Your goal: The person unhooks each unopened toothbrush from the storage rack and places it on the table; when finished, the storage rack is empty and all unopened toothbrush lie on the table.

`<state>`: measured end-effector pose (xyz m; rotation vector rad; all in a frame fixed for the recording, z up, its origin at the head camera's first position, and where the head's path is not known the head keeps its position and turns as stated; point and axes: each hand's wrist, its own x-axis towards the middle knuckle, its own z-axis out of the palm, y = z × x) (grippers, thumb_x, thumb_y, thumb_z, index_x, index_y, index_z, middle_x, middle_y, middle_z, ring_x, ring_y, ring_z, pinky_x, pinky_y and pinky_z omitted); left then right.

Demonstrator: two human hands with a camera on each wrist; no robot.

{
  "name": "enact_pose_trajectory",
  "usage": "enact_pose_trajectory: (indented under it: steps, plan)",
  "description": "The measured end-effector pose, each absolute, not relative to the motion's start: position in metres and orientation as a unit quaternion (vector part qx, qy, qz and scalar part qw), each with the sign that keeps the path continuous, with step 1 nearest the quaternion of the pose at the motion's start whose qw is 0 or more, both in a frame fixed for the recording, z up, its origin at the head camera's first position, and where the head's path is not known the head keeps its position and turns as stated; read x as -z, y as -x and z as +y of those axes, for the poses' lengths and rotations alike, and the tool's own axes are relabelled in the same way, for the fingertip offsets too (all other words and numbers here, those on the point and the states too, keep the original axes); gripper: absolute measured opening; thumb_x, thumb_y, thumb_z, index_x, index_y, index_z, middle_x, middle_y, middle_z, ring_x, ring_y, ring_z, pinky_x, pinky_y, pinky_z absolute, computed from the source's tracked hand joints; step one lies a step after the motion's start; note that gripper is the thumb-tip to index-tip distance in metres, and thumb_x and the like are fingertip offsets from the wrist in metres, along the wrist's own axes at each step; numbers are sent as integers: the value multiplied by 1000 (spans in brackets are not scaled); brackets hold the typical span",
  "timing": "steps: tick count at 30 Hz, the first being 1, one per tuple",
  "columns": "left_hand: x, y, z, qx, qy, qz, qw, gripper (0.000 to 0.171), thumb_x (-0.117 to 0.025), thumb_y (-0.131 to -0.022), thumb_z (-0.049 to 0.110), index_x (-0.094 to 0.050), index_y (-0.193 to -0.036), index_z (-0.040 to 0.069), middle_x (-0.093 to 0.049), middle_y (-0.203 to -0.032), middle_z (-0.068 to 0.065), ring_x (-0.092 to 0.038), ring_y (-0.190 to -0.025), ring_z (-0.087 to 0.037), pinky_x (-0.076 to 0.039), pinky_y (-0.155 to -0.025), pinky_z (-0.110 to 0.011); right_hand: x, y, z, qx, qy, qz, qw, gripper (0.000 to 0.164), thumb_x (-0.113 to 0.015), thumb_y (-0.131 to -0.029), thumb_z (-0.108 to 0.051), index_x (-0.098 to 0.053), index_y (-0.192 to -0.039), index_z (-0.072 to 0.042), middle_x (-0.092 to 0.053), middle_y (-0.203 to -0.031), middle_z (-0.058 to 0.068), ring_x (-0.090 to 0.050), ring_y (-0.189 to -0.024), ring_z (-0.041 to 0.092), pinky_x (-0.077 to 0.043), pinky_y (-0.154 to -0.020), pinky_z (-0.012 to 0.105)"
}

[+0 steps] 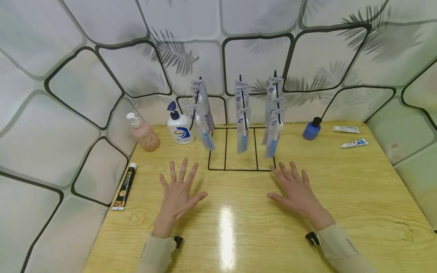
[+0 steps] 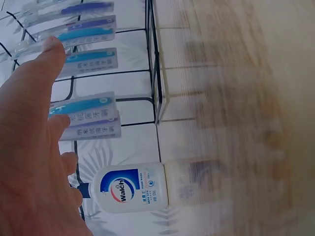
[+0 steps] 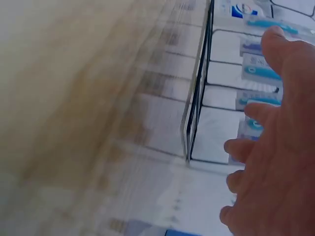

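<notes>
My left hand [image 1: 177,195] is spread over the front left of the wooden table, fingers straight and holding nothing. My right hand [image 1: 296,191] is spread likewise on the right, its fingertips near the front right corner of a black wire rack [image 1: 239,170]. From the rack's three prongs hang packaged toothbrushes [image 1: 243,131], with blue and purple handles visible in the left wrist view. Beyond the left fingertips stands a white Walch hand wash bottle [image 1: 179,129] with a blue pump; its label faces the camera in the left wrist view [image 2: 128,189].
A pink pump bottle [image 1: 146,136] stands at the back left, and a black toothpaste tube [image 1: 125,186] lies along the left edge. At the back right are a blue bottle [image 1: 312,129] with a black cap and two small tubes [image 1: 346,129]. Patterned fabric [image 1: 191,22] encloses the table's back and sides.
</notes>
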<state>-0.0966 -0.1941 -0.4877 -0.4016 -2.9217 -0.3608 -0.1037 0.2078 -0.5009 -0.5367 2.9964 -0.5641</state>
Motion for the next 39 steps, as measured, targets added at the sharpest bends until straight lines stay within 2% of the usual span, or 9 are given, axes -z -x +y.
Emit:
enact_pose_trajectory:
  steps: [7,15,20,23,26,29,32,36,39]
  plan:
    - [486,97,-191,134,138,-977,96,97,-29,-86,91,-20,-163,34,-1,-174,-6,5,-156,-51,-8,-104,-90,502,127,184,179,216,957,73,83,-60,-95,-60,-25,-163,-27,-16,-170,19,-5,-155,53,-6,-117,77]
    - [486,102,-188,129,142,-976,106,94,-45,-87,84,-21,-163,34,-3,-173,-9,0,-154,-54,-10,-103,-90,505,140,173,173,223,954,104,81,-60,-96,-57,-26,-163,-25,-13,-170,21,-5,-154,55,-7,-115,79]
    - [482,112,-185,141,152,-972,108,96,-38,-87,87,-21,-163,33,-5,-173,-12,-1,-155,-53,-11,-105,-88,505,140,173,178,219,951,126,79,-60,-97,-56,-30,-162,-21,-14,-169,22,-3,-154,54,-7,-115,79]
    - [473,123,-186,149,162,-967,127,98,-50,-86,82,-22,-164,30,-10,-172,-13,-9,-155,-52,-18,-108,-84,505,142,172,176,218,951,133,78,-60,-97,-55,-31,-162,-22,-14,-170,22,-3,-154,53,-7,-115,78]
    - [461,140,-186,188,174,-950,177,97,-73,-83,63,-33,-161,20,-26,-168,-16,-30,-151,-48,-31,-110,-76,504,143,173,172,219,951,136,79,-60,-97,-56,-30,-162,-22,-15,-170,22,-4,-154,54,-8,-115,78]
    - [449,161,-185,282,178,-912,240,75,-84,-83,35,-53,-146,8,-44,-158,-19,-52,-137,-44,-46,-104,-64,503,144,175,168,220,951,141,79,-60,-97,-55,-29,-162,-22,-14,-169,23,-6,-154,54,-8,-115,79]
    - [437,182,-182,403,176,-855,273,42,-80,-87,13,-66,-125,2,-52,-149,-20,-61,-124,-40,-53,-94,-58,503,144,176,164,220,950,146,80,-61,-97,-55,-29,-162,-22,-13,-170,23,-5,-154,55,-9,-115,79]
    - [426,205,-177,547,169,-782,246,15,-66,-93,-3,-69,-108,-4,-54,-146,-16,-60,-121,-27,-53,-95,-54,502,145,176,167,223,947,157,81,-62,-96,-54,-28,-162,-22,-13,-170,23,-3,-154,55,-8,-114,79]
    - [422,216,-173,612,163,-741,225,9,-62,-94,-8,-68,-100,-9,-62,-133,-19,-62,-116,-14,-55,-96,-40,502,147,175,166,225,946,166,82,-62,-96,-55,-27,-163,-23,-12,-170,23,-2,-154,55,-7,-114,80]
